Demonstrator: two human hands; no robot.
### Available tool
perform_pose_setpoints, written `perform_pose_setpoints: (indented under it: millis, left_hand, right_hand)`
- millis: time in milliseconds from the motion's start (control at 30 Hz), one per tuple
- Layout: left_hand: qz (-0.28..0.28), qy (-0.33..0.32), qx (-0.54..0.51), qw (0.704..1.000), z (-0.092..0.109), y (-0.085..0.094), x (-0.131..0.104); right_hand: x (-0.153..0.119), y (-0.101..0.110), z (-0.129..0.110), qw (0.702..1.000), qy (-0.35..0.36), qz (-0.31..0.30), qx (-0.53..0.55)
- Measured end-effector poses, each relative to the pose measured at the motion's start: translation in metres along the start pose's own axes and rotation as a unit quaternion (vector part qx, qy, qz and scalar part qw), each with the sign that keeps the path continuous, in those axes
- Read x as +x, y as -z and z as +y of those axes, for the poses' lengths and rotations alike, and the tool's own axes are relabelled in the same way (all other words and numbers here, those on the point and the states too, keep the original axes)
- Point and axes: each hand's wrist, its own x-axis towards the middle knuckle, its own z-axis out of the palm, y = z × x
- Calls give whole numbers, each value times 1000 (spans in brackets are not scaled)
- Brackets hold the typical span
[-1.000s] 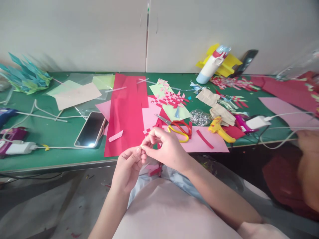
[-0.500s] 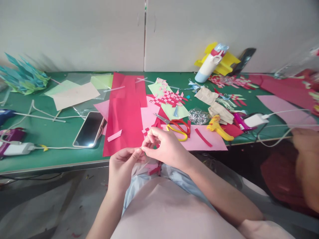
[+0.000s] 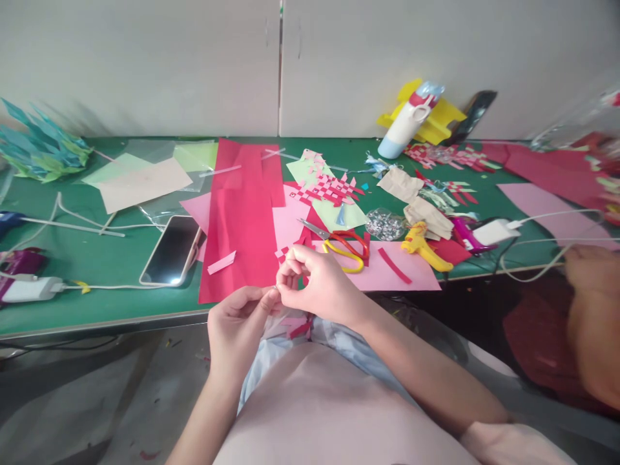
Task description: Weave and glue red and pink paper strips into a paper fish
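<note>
My left hand point(image 3: 242, 320) and my right hand point(image 3: 317, 281) meet at the table's front edge, thumbs and forefingers pinched close together. Something tiny sits between the fingertips, too small to name. Just beyond the hands lie scissors point(image 3: 345, 252) with red and yellow handles, resting on pink paper point(image 3: 421, 274). To their left is a large red paper sheet point(image 3: 237, 226) with a folded pink strip point(image 3: 221, 262) on it. Woven red-and-pink paper fish point(image 3: 327, 189) lie behind the scissors, beside a bag of googly eyes point(image 3: 385, 224). Pink and red scraps point(image 3: 295, 324) rest on my lap.
A phone point(image 3: 172, 250) lies at left near white cables. At right are a yellow glue gun point(image 3: 425, 247), a white charger point(image 3: 496, 232) and a leaning bottle point(image 3: 407, 123). Another person's arm point(image 3: 593, 310) is at the right edge. Blue-green paper leaves point(image 3: 41, 142) stand far left.
The hands keep nearly the same pinched pose, with the left one slightly further left. The whole view has shifted a little; objects on the table stay in place.
</note>
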Motion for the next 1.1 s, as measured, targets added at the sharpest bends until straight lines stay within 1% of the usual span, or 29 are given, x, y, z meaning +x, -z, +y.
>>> perform_pose_setpoints:
  millis: [133,267,367,433,567,733,933,1100]
  left_hand:
    - [-18,24,-70,997,-6,3,3]
    - [-46,43,-128,990,-9,4,7]
    - [-40,40,-149,987,-9,4,9]
    - [-28,33,-147,988,-10,3,8]
    - [-4,10,-113,994,-12,3,3]
    - [25,-20,-59,998,-7,2,-3]
    - [27,-29,-58,998,-3,0,-6]
    - [22,-29,-42,998,-3,0,-7]
  right_hand:
    - [-2,5,-2,998,0,-19,63]
    - [-4,7,-4,995,6,-28,101]
    - [-4,8,-5,992,-7,-35,120]
    - [-4,8,-6,990,-19,-40,131]
    - [-3,9,-7,984,-42,-52,168]
    - [-4,7,-8,981,-40,-43,184]
    - [-5,8,-14,987,-53,-39,148]
    - [-6,9,-15,991,-47,-38,121]
